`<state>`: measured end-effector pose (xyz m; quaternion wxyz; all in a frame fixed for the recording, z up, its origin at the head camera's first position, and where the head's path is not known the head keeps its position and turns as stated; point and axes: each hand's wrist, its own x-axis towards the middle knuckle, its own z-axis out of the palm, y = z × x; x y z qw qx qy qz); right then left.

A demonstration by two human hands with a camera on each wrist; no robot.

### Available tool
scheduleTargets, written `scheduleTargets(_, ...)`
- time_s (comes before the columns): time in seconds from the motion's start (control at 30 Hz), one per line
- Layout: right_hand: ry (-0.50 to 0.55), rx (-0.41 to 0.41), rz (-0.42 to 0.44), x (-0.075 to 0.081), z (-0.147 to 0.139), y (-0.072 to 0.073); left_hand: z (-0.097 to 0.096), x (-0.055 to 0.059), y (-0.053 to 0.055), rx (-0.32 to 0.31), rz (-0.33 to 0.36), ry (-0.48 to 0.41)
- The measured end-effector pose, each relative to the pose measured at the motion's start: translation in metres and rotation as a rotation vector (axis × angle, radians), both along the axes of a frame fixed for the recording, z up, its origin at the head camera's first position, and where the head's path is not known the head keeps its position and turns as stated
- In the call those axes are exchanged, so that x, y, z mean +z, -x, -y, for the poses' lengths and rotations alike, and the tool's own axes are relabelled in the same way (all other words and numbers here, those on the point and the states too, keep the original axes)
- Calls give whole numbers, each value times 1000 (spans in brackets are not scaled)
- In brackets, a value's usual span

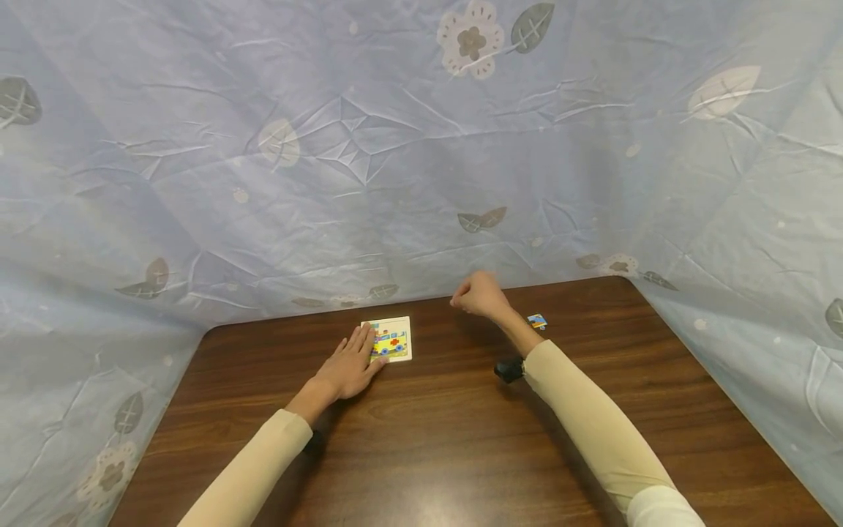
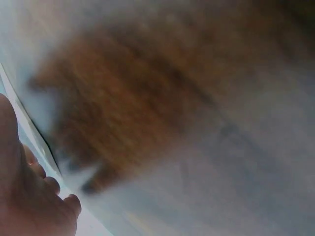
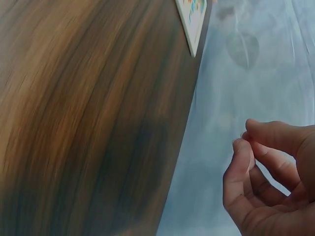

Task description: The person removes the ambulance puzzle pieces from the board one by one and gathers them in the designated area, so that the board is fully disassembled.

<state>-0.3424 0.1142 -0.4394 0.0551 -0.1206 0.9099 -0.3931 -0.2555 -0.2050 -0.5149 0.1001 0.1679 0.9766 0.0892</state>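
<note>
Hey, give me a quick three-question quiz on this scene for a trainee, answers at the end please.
1. Which red shape marks the yellow vehicle printed on the square, cream-framed puzzle board? A) circle B) cross C) star

2. Fill in: on the dark brown wood-grain table, the small, mostly blue puzzle piece lies to the ___ of the board in the head view.

3. True or false: the person's bare right hand lies flat on the board.

Key:
1. B
2. right
3. False; it is held above the table, thumb and finger together.
</note>
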Motion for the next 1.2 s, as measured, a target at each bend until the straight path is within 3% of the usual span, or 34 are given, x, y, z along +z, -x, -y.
scheduleTargets(0.2, 30, 58, 9, -10, 42, 0, -1, 5, -10, -43, -15, 18)
scheduleTargets(0.6, -39, 132, 18, -29, 113, -1, -11, 10, -29, -104, -39, 44)
scheduleTargets(0.93, -23, 198, 15, -44, 135, 6, -9, 7, -33, -109, -41, 98)
scheduleTargets(1.2, -50, 185, 14, -52, 145, 4, -8, 7, -34, -114, -32, 93)
